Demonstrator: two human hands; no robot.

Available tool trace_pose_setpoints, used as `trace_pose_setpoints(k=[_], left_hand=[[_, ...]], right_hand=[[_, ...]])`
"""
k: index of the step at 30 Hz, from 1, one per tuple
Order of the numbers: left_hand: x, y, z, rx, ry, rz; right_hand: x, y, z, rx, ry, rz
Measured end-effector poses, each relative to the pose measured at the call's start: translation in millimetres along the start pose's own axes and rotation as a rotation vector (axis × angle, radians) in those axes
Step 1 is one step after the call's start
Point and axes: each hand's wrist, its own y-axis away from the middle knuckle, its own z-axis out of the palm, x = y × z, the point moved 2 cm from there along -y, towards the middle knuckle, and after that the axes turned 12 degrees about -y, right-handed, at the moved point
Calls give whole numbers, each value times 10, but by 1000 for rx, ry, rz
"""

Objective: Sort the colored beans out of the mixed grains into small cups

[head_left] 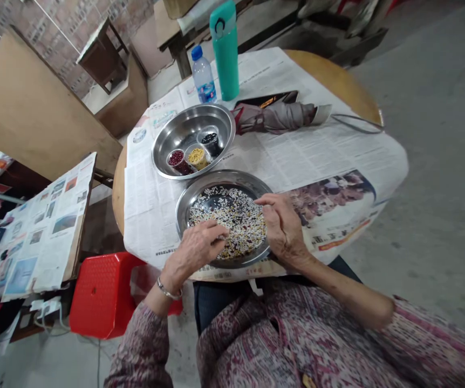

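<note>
Newspaper [257, 151] is spread beneath a steel basin [232, 179], where a rice-and-bean mix [244, 229] is scattered; its near-left part is overlain by the curled left hand [198, 241], its right edge by the half-curled right hand [283, 229]. Whether anything is pinched in either cannot be told.

"What's in that near basin [252, 185]?"
"White grains [243, 221], mixed with yellow and dark bits. The left hand [200, 242] bends over them from the left, and the right hand [284, 229] is at the right rim. I can't tell whether either is pinching anything."
"And the far basin [176, 129]?"
"Three clear cups: a dark red one [179, 161], a yellow one [197, 158] and a black one [211, 144]. Beyond stand a water bottle [204, 78] and a teal flask [226, 59], all on the newspapered tabletop [333, 70]."
</note>
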Motion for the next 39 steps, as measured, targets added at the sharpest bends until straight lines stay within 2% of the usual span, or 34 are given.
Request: trace_pose_setpoints(k=[4,7,10,13,21,23,25,32,35,39], left_hand=[[55,123,65,-103,2,74],[131,43,132,-146,26,126],[187,-84,169,-148,46,120],[163,-180,165,-70,54,40],[-74,-347,56,154,-25,-239],[-43,-425,19,206,-51,-224],[17,-520,4,208,-82,-181],[180,-780,95,71,-18,25],[180,-753,104,58,30,52],[144,-505,59,39,89,30]], right_hand=[[6,-3,-6,-9,8,16],[10,-1,-7,-19,18,25],[13,1,-4,-11,26,26],[10,-1,1,-7,28,27],[2,-2,8,-11,33,44],[0,0,9,-9,33,40],[-2,0,9,-11,31,38],[7,-3,4,-21,38,17],[10,-3,5,-23,48,18],[-10,-8,9,-24,55,1]])
